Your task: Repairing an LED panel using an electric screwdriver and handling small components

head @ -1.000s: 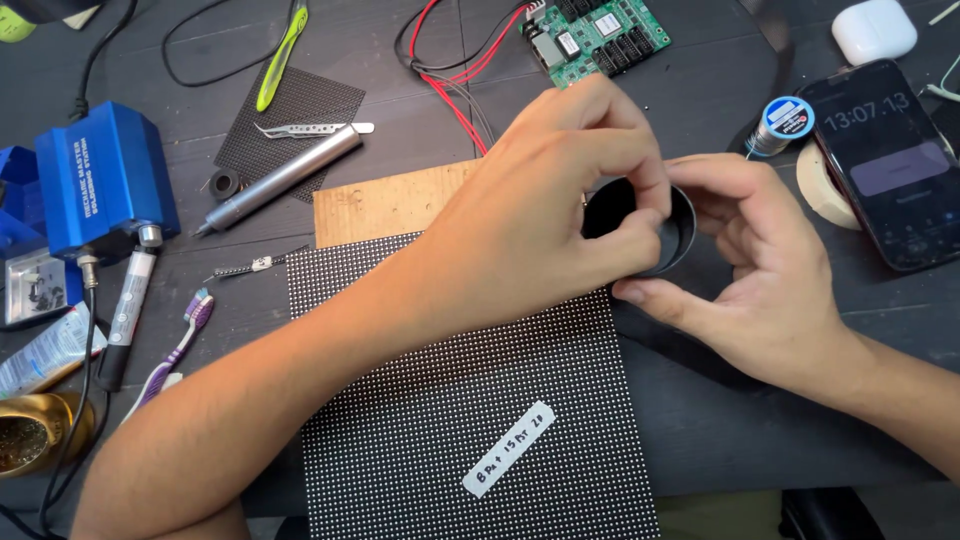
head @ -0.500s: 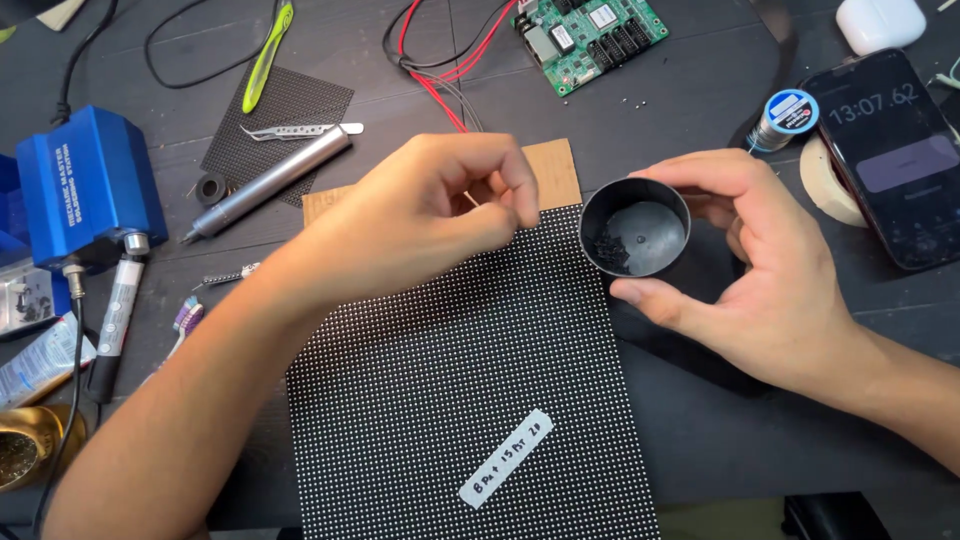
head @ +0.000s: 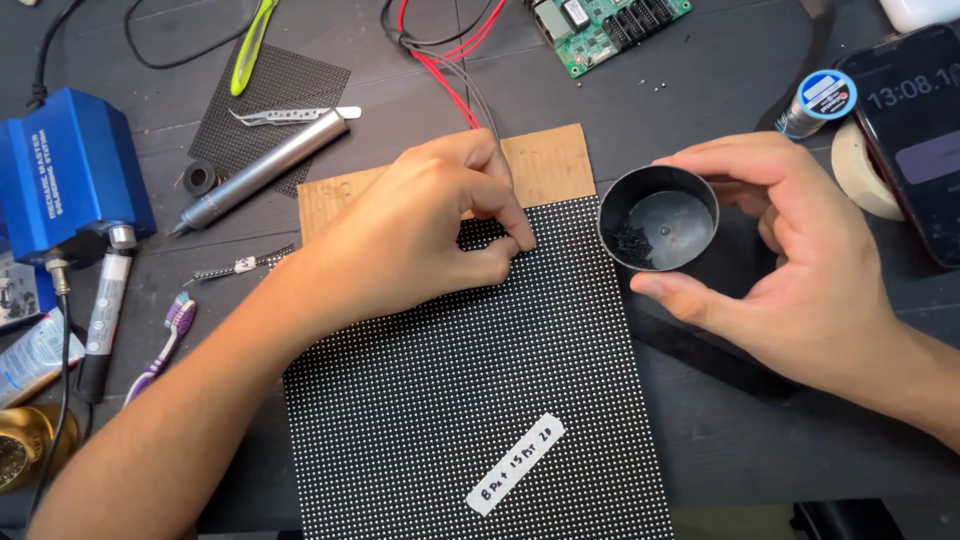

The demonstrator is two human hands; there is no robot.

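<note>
Left hand [head: 425, 235] rested on the top edge of the dotted panel [head: 470, 400], fingers curled in, thumb and forefinger pinched tight at the panel's surface; whatever lay between them too small to tell. Right hand [head: 790, 270] cupped half open around a small black cup [head: 658, 217], grasped at the rim just off the panel's upper right corner, dark specks inside. Cardboard [head: 545, 165] tucked under the panel's far edge. Panel flat on the dark tabletop [head: 700, 110]. Half a second before, left hand higher over the cardboard; since dropped onto the panel. Cup held in much the same spot.
</note>
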